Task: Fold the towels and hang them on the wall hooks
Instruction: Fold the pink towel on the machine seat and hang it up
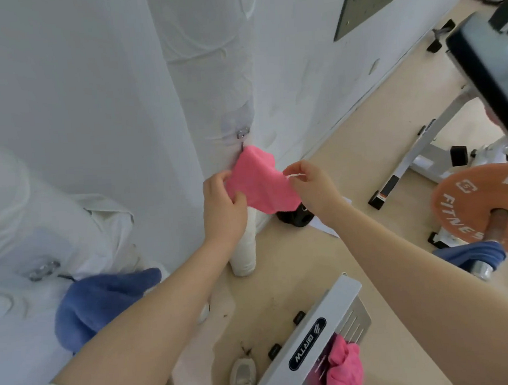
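While the folded pink towel (258, 184) hangs against the white wall just below a small metal hook (242, 132), the left hand (223, 203) pinches its left edge and the right hand (312, 185) pinches a thin white loop at its right edge. To hang it well, I judge that loop should be drawn up over the hook before either pinch eases. Nearby, a blue towel (102, 302) already hangs at another hook (43, 269), and a crumpled pink towel (345, 365) waits on the bench (312, 337).

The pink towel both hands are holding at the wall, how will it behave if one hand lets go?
The pink towel sags between the left hand and right hand, so it is probably floppy and light. Freed, that side would likely droop.
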Available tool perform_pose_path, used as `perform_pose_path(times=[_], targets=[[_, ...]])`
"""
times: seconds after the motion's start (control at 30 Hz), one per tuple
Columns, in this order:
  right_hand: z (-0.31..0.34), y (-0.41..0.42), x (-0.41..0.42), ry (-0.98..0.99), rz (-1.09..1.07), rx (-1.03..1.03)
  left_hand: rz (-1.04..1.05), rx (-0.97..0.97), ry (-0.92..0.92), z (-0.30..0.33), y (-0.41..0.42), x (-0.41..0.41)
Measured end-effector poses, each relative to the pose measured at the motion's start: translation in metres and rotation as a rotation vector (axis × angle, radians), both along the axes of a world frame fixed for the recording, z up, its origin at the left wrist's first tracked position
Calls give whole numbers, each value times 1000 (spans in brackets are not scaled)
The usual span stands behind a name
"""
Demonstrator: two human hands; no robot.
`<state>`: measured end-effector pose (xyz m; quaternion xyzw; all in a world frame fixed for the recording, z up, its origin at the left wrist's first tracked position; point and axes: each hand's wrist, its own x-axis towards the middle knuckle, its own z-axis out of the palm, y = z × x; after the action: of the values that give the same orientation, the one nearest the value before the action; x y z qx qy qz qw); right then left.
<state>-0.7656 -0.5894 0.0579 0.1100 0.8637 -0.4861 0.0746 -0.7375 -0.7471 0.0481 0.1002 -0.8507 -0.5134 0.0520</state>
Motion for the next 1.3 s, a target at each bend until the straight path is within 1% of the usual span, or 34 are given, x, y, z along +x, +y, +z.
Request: perform_pose_path(times=[0.1, 0.2, 0.3, 0.5, 0.6, 0.8, 0.9, 1.03, 1.17, 1.3], targets=[[-1, 25, 48, -25, 53, 15, -51, -38, -17, -1, 19, 38], [-9, 61, 100, -84, 92, 11, -158, 0, -155, -16, 51, 86], [-27, 102, 152, -152, 139, 65, -226, 27, -296, -44, 86, 136], [-90, 171, 249, -280, 148, 90, -252, 74, -470, -102, 142, 229], [-136, 194, 282, -343, 75, 99, -268, 35, -525, -135, 161, 258], [-264, 216, 323, -514, -39, 49, -328, -17, -641, -229, 183, 277], [-336, 220, 340, -552, -88, 27, -365, -35, -674, -298, 193, 283], [-444, 222, 362, -630, -84, 5, -430, -82, -723, -400, 203, 297], [-556, 217, 370, -640, -49, 69, -472, -162, -741, -504, 214, 304], [-655, 215, 365, -607, 36, 199, -427, -139, -718, -594, 226, 301]])
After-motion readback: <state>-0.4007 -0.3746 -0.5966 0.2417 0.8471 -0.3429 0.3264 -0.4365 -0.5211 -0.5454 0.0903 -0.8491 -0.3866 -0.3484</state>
